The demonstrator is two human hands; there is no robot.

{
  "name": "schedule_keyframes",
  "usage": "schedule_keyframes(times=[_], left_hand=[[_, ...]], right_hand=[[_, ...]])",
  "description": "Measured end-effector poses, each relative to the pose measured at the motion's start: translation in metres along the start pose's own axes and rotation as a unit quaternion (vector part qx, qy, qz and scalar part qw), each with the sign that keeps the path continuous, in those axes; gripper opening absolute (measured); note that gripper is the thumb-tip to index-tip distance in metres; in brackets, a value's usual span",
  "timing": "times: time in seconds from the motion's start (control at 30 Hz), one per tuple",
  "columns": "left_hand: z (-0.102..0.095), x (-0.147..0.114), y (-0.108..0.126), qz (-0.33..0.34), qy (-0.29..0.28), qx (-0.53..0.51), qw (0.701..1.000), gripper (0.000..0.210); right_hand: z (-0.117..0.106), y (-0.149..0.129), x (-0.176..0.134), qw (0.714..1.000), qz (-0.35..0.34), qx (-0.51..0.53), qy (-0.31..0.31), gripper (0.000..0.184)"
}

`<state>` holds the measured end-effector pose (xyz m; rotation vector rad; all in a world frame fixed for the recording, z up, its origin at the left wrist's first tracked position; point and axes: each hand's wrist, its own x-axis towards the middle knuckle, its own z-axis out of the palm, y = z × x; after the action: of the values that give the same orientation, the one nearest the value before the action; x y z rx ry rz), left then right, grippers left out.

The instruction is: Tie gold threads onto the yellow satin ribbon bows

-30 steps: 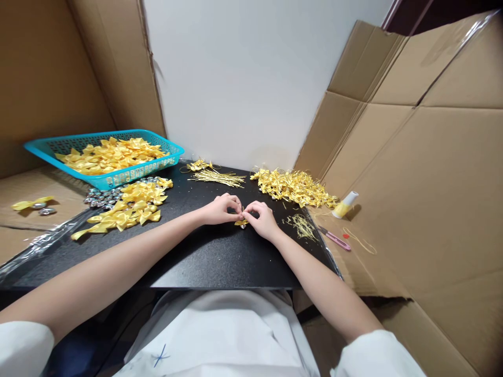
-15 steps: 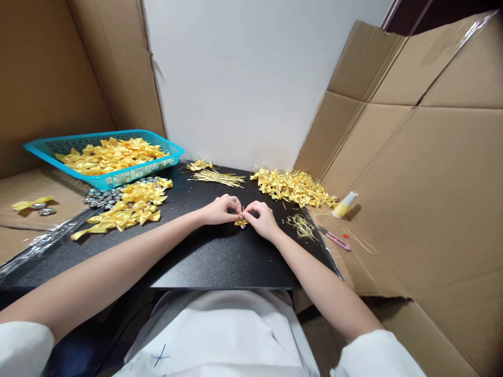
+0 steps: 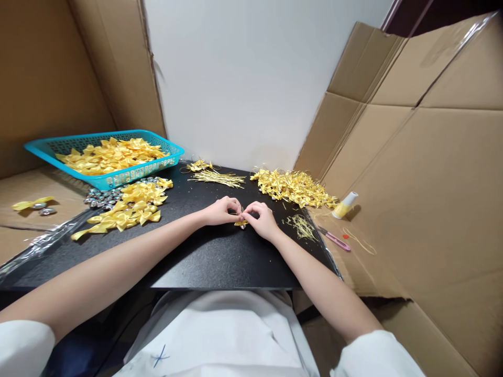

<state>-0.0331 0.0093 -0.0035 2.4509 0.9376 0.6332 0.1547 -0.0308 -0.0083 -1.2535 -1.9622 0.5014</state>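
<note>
My left hand point(image 3: 223, 211) and my right hand point(image 3: 261, 218) meet over the middle of the black table point(image 3: 220, 262), thumbs and forefingers pinched together. Between the fingertips a short piece of thin gold cord sticks up. Just below them hangs or rests a small yellow ribbon bow point(image 3: 239, 223) with a shiny silver bell point(image 3: 242, 227). The fingers cover most of the bow and the cord, so how the cord runs cannot be made out. Behind the hands lies a bundle of straight gold cords point(image 3: 218, 178).
At left, a turquoise basket point(image 3: 106, 180) holds yellow bows; loose bows point(image 3: 133, 209) and silver bells point(image 3: 102, 198) lie before it. Corded bows point(image 3: 293, 187) heap at back right. Cord scraps point(image 3: 302, 226), a pink cutter point(image 3: 337, 241) and a thread spool point(image 3: 346, 204) lie right. Cardboard point(image 3: 432, 173) walls both sides.
Hardly anything differs. My left hand has shifted very slightly, and the fingertips of both hands stay pinched together above the bow.
</note>
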Motion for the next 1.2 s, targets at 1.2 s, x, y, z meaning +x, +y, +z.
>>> schedule_keyframes(times=[1.2], left_hand=[[-0.001, 0.001, -0.004, 0.036, 0.002, -0.049, 0.998, 0.033]], right_hand=[[0.0, 0.002, 0.001, 1.0, -0.004, 0.008, 0.004, 0.01]])
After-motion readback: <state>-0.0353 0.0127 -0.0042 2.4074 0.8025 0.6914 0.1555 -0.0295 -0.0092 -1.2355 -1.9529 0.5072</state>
